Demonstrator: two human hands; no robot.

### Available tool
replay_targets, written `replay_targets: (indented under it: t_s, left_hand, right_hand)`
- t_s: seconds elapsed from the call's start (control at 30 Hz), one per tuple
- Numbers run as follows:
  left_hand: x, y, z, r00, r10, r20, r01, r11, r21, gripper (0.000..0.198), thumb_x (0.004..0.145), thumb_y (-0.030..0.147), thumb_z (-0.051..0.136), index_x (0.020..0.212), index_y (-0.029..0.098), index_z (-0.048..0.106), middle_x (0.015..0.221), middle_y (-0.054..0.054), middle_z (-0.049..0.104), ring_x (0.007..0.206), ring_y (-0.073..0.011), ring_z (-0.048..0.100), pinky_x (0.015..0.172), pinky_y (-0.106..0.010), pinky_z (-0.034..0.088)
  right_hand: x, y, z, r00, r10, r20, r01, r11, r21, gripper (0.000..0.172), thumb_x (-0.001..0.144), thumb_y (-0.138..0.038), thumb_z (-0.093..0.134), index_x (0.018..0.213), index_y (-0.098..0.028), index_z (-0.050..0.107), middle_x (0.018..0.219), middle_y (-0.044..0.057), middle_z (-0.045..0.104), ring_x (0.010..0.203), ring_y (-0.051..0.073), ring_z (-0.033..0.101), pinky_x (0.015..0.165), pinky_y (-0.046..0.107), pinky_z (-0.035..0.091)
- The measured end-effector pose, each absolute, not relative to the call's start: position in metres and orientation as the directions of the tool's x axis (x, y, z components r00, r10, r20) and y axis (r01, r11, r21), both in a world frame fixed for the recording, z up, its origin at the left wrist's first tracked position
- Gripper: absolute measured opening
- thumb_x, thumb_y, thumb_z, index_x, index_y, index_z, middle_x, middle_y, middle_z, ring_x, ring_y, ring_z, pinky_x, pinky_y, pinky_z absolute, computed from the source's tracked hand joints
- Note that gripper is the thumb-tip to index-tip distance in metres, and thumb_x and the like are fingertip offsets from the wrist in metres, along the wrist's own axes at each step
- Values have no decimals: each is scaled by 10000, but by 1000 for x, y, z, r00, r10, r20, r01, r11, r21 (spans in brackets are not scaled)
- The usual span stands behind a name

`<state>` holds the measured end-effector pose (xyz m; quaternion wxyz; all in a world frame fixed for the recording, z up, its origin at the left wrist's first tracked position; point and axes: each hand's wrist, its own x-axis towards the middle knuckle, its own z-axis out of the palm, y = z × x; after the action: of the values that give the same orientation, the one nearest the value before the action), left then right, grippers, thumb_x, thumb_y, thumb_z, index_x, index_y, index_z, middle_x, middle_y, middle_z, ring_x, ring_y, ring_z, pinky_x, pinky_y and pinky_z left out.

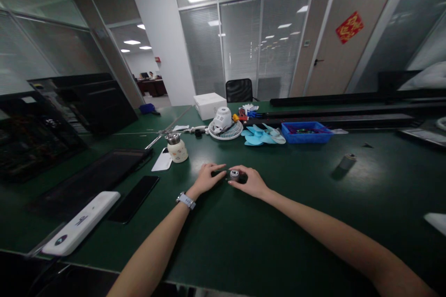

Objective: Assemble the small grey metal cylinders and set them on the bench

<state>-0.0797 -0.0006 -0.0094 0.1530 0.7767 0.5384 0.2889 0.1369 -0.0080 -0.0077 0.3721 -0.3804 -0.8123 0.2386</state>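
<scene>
Both my arms reach out over the green table [244, 241]. My right hand [251, 182] pinches a small round silver and black part [234, 175] that rests on the table top. My left hand [207, 177], with a watch on the wrist, lies beside it, fingers stretched toward the same part and touching its dark left side. Farther back lie a white fan grille with its motor [225, 125] and light blue fan blades [263, 135].
A blue tray [305, 132] of small parts stands behind right. A small patterned bottle [177, 148], a white card, a dark phone [134, 198], a white device [81, 222] and a black pad lie left. A grey cylinder [346, 161] lies right. A white box [209, 104] sits at the back.
</scene>
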Motion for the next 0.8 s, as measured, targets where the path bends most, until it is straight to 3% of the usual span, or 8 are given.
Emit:
replay_targets:
  t_s: [0.13,0.3,0.47,0.63,0.7,0.8]
  left_hand:
    - [-76,1,-11,137,941,310,726,-309,615,412,876,233,315,915,194,722,945,-42,692,930,-191,558,909,-333,376]
    - [-73,0,-10,111,949,295,721,-281,633,379,805,226,309,589,188,618,732,-30,665,800,-180,571,824,-298,408]
    - [-74,3,-13,78,957,278,712,-249,656,319,772,262,313,539,196,520,661,-24,616,726,-176,550,710,-280,402]
    - [-75,4,-15,57,963,265,741,-219,634,313,765,280,305,544,194,511,650,-31,605,714,-180,542,672,-280,380]
    - [-74,3,-14,42,968,247,765,-190,615,305,761,269,308,528,195,489,620,-31,584,683,-173,529,642,-275,364]
    - [-72,3,-12,20,975,222,800,-149,581,299,761,252,313,518,192,477,595,-30,555,641,-161,507,611,-270,343]
  right_hand:
    - [166,-9,0,-415,826,381,498,557,-665,353,748,-383,651,1079,-261,636,992,15,680,888,184,632,836,358,485]
    - [270,-6,-5,-244,911,332,642,408,-649,413,745,-449,624,1107,-251,624,1039,42,669,930,208,632,830,380,503]
    - [390,-13,-12,158,936,314,786,74,-614,519,676,-499,640,1093,-189,627,989,104,676,893,273,640,784,416,506]
    - [447,-26,-11,460,851,254,792,-264,-551,495,717,-487,600,1114,-193,609,1006,160,659,948,346,620,771,449,478]
    - [443,-31,-6,484,805,342,822,-284,-494,572,733,-510,574,1198,-178,557,1066,186,633,987,368,596,790,469,461]
    - [408,-36,8,341,721,604,923,-134,-362,704,742,-527,566,1312,-129,453,1194,218,557,1083,371,533,881,484,419]
